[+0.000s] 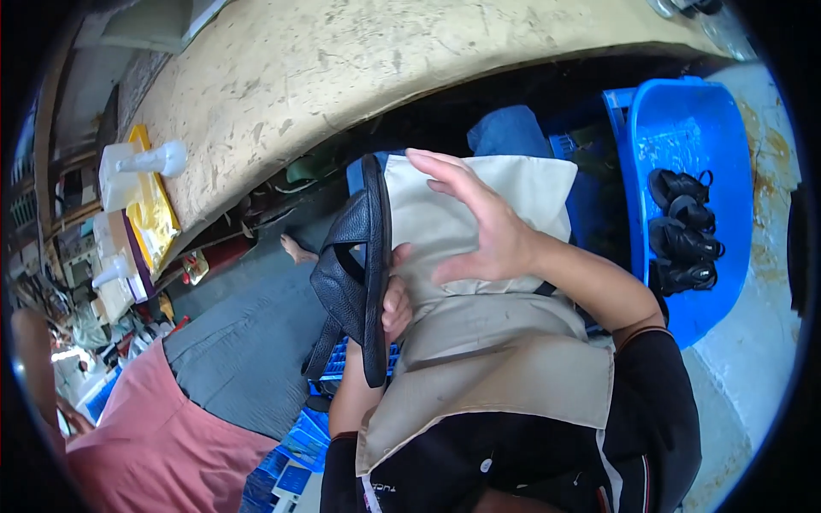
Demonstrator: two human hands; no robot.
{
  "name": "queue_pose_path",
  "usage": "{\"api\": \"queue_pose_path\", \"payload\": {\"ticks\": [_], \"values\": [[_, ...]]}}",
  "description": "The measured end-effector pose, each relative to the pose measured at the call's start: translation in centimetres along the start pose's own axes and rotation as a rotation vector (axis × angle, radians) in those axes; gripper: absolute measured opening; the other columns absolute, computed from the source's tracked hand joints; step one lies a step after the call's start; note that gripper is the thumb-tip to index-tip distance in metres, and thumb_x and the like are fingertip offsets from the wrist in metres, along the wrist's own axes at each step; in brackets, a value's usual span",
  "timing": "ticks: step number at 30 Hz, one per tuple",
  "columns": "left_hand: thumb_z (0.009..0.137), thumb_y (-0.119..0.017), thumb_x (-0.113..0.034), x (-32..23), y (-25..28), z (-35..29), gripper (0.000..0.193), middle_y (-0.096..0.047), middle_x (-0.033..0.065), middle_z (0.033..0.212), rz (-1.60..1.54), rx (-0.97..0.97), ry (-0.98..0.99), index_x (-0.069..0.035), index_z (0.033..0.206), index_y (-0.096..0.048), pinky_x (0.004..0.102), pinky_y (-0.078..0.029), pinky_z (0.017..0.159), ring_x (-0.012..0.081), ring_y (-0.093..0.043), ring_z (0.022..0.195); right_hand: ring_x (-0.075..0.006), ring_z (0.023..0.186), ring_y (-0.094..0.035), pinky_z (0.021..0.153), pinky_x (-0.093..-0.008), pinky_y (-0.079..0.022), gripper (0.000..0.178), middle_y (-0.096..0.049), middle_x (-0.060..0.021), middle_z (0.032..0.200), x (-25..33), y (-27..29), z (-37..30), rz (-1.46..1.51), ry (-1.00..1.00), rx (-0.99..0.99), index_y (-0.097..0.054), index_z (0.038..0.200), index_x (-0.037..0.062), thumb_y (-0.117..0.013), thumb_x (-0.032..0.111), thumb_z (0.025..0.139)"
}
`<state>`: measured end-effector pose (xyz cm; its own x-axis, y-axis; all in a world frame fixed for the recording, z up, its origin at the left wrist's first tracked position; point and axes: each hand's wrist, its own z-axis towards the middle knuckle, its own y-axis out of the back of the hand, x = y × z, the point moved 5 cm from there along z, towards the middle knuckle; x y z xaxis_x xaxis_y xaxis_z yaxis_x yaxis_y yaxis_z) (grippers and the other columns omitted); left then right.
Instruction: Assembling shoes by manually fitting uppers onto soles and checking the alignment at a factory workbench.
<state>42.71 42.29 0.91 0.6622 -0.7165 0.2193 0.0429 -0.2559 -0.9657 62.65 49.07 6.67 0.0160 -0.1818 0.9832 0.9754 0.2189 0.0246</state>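
Note:
A black sandal (346, 265) with wide crossed straps and a back strap is held on its edge over my lap, its sole side facing right. My left hand (397, 303) grips it around the sole near the middle; part of that hand is hidden behind the sandal. To the right of the sandal, my right hand (487, 227) is raised over the beige apron (479, 329), thumb and fingers spread apart, holding nothing. The fingertips come close to the sandal's toe end without visibly touching it.
A worn cream tabletop (342, 64) curves across the far side. At right stands a blue tub (684, 111) with several black sandals (684, 239). White squeeze bottles (154, 161) and a yellow packet (152, 227) lie at left. Close by on the left is another person (171, 436) in pink.

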Motion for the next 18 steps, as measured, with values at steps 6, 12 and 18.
{"api": "queue_pose_path", "payload": {"ticks": [6, 12, 18], "values": [[0.099, -0.062, -0.030, 1.3, 1.3, 0.6, 0.074, -0.065, 0.0205, 0.084, -0.092, -0.056, 0.043, 0.001, 0.155, -0.025, 0.0331, -0.048, 0.046, 0.0249, -0.060, 0.056, -0.0351, 0.142, -0.038, 0.118, -0.0476, -0.033, 0.108, -0.032, -0.0172, 0.157, -0.5, -0.9, 1.5, 0.100, -0.065, 0.014, -0.037, 0.150, 0.0091, -0.094, 0.034, 0.062], [0.101, -0.057, -0.038, 2.3, 2.1, 1.4, 0.076, -0.064, 0.0214, 0.080, -0.123, 0.130, 0.200, 0.003, 0.155, -0.024, 0.0339, -0.046, 0.045, 0.0259, -0.059, 0.056, -0.0303, 0.134, -0.044, 0.112, -0.0441, -0.038, 0.090, -0.042, -0.0136, 0.146, -1.0, -1.4, 1.7, -0.157, -0.092, 0.112, -0.050, 0.142, 0.0111, -0.094, 0.027, 0.065], [0.103, -0.049, -0.047, 2.2, 1.5, 0.7, 0.078, -0.063, 0.0211, 0.077, -0.142, 0.025, 0.228, 0.006, 0.154, -0.023, 0.0336, -0.044, 0.043, 0.0255, -0.057, 0.054, -0.0220, 0.107, -0.057, 0.093, -0.0344, -0.048, 0.048, -0.057, -0.0094, 0.122, -2.7, -0.4, 2.8, 0.013, -0.173, 0.136, -0.070, 0.117, 0.0070, -0.087, 0.014, 0.072]]}}
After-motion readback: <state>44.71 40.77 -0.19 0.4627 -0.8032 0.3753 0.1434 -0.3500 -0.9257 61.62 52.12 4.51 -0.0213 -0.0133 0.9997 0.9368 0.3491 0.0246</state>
